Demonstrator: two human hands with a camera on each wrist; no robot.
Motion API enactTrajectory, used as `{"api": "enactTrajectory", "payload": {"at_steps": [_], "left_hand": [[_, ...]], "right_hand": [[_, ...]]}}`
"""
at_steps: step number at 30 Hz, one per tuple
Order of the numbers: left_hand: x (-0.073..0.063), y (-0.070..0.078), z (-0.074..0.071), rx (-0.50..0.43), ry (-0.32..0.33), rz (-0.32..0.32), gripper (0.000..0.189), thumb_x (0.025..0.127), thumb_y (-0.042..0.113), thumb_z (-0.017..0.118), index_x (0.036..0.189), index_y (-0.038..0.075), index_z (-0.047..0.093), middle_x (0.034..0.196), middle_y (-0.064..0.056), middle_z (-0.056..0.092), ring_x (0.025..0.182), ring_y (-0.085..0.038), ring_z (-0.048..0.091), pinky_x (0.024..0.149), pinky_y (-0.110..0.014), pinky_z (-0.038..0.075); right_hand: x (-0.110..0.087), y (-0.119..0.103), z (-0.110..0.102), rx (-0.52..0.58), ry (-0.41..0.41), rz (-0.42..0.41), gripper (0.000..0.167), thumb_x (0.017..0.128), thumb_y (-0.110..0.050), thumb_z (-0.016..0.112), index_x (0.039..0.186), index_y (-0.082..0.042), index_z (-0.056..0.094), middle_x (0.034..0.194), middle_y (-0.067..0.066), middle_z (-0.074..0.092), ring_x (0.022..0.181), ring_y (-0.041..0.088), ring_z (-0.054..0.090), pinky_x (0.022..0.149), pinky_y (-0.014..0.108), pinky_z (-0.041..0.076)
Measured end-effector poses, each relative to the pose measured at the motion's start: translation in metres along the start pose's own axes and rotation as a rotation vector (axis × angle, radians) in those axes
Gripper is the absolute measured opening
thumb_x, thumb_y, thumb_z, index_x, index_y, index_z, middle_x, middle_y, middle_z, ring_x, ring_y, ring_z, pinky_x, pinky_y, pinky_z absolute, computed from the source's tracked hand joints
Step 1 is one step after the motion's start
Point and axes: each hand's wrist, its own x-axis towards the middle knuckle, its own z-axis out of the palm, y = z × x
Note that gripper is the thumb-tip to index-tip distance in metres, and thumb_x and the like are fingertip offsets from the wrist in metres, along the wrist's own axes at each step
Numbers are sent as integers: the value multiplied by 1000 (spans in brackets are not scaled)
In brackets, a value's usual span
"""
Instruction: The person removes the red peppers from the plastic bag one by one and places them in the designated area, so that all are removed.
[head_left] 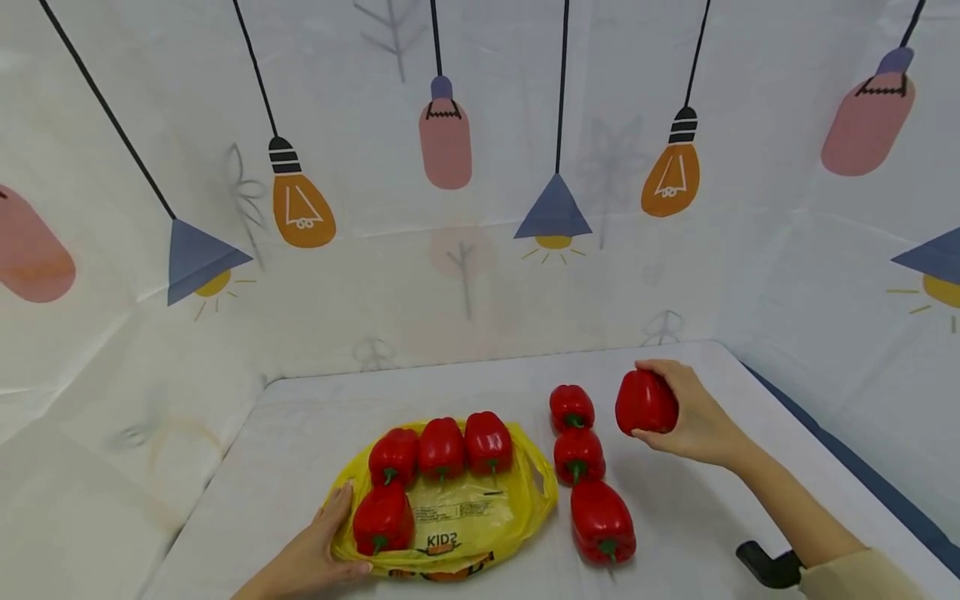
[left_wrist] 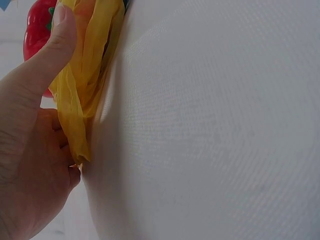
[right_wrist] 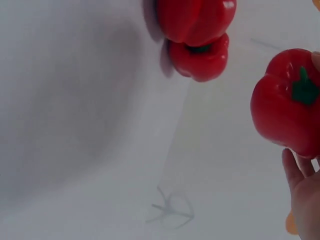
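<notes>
My right hand [head_left: 697, 421] grips a red bell pepper [head_left: 641, 402] between thumb and fingers, raised above the right side of the table. In the right wrist view, the held pepper's green stem [right_wrist: 305, 90] faces the camera. A yellow plastic bag [head_left: 450, 517] lies spread out, with several red bell peppers [head_left: 442, 448] along its back and left side. My left hand [head_left: 326, 542] holds the bag's left edge, its thumb [left_wrist: 57, 42] over the yellow plastic. The left fingers are partly hidden behind the bag.
Three red bell peppers [head_left: 579, 455] form a column right of the bag on the white table [head_left: 300, 433]. A black curved object [head_left: 768, 567] shows beside the right forearm. Printed white cloth [head_left: 487, 292] hangs behind and at the sides.
</notes>
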Motion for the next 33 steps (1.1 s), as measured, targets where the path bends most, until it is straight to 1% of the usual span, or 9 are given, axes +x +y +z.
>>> {"api": "enactTrajectory", "payload": {"at_steps": [1,3,5,7,12,18,23,28,33], "left_hand": [[0,0,0,7,-1,1,116,75,41,81,149,-10,9,154,-31,8,141,-47,-1,98,-9,-7],[0,-1,0,17,-2,-2,115,75,42,81,149,-10,9,154,-31,9,140,-48,0,110,-27,-2],[0,-2,0,24,-4,-2,115,75,42,81,148,-11,9,153,-32,9,140,-49,1,112,-49,3],[1,-3,0,28,-1,2,114,76,41,80,148,-12,10,153,-33,10,139,-50,1,106,-64,9],[1,-3,0,3,-16,11,113,77,40,80,148,-13,8,153,-33,8,138,-51,-1,105,-67,10],[1,-4,2,-7,-29,7,111,78,39,79,147,-13,9,153,-32,8,138,-51,0,105,-68,10],[2,-4,5,-12,-36,-6,111,78,39,79,147,-13,9,153,-32,8,138,-51,1,104,-70,10],[2,-3,6,-19,-34,-32,112,78,41,78,148,-11,9,154,-31,7,138,-51,1,103,-73,12],[2,-3,4,-3,-34,-44,111,78,44,77,148,-11,10,154,-30,8,138,-51,3,103,-72,13]], "right_hand": [[1,4,3,13,-21,20,91,56,-8,91,132,3,43,126,16,48,111,32,45,66,43,58],[3,10,10,37,-65,73,89,59,-11,90,133,3,42,127,18,48,111,36,46,66,46,58],[6,16,16,60,-116,130,87,62,-13,88,133,3,41,126,21,48,110,40,46,67,48,57],[9,22,23,69,-167,189,88,63,-15,88,134,3,40,126,22,48,111,41,47,68,48,58],[19,36,37,52,-274,253,83,64,-17,85,130,6,40,120,23,51,107,41,49,68,45,58],[26,47,51,20,-348,237,76,65,-16,81,127,8,44,114,20,54,102,34,51,70,41,56],[24,47,60,8,-412,230,77,66,-18,79,129,9,44,118,21,52,104,35,49,74,46,55],[21,47,64,-28,-409,234,79,69,-22,76,134,8,43,126,27,50,110,41,47,79,54,53],[19,47,65,-47,-384,252,82,70,-25,76,135,8,40,129,28,48,112,42,47,79,55,53]]}}
